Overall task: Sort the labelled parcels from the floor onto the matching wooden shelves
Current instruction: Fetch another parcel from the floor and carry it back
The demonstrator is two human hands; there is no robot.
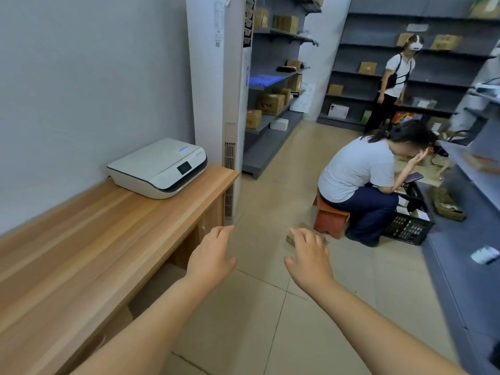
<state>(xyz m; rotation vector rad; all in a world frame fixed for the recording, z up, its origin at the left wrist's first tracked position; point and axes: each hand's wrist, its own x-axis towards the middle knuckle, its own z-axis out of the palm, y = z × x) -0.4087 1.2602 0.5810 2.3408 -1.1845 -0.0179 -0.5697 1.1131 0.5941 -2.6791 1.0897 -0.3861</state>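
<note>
Both my arms stretch forward over the tiled floor. My left hand (212, 255) is open with fingers apart and holds nothing. My right hand (309, 255) is also open and empty, hovering in front of a small brown cardboard parcel (292, 238) that lies on the floor, mostly hidden behind my fingers. Grey shelves with several brown boxes (270, 104) stand at the back left, and more grey shelving (359, 69) lines the far wall.
A wooden counter (108, 239) with a white printer (159, 169) runs along the left wall. A person sits on a red stool (330, 221) beside a black crate (411, 226). Another person stands at the far shelves. Grey shelves (465, 266) line the right side.
</note>
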